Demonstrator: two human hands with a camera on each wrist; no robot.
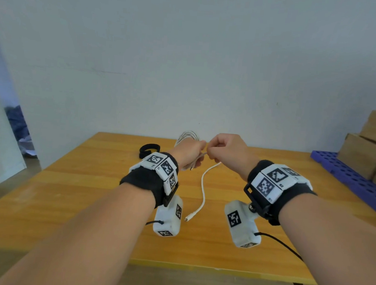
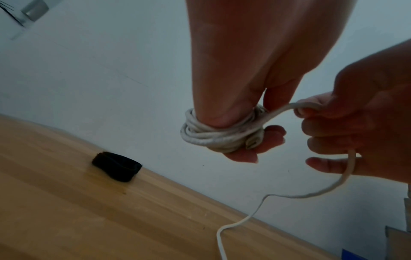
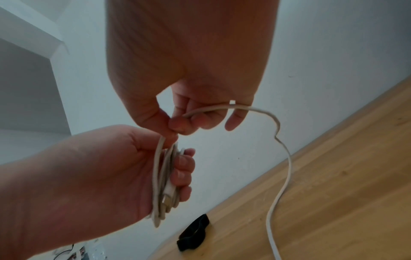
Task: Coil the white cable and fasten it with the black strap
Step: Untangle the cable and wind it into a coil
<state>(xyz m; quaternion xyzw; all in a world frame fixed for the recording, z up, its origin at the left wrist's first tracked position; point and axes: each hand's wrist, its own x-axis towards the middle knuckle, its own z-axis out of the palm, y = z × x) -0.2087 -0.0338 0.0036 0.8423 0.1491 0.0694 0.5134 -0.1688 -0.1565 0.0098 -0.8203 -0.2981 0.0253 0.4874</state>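
My left hand (image 1: 191, 152) is raised above the table and grips several loops of the white cable (image 2: 213, 137), bunched in its curled fingers with one plug end poking out. Right beside it, my right hand (image 1: 224, 149) pinches the free run of the cable (image 3: 213, 110) between thumb and forefinger. From there the loose tail (image 1: 203, 187) hangs down and ends in a plug (image 1: 191, 216) lying on the table. The black strap (image 1: 148, 151) lies curled on the table near its far edge, to the left of my left hand, also visible as the strap (image 2: 116, 167) in the left wrist view.
The wooden table (image 1: 80, 201) stands against a pale wall. A blue perforated tray (image 1: 348, 176) and stacked cardboard boxes (image 1: 371, 144) sit at the right edge. A black wire (image 1: 282, 244) trails from the right wrist camera.
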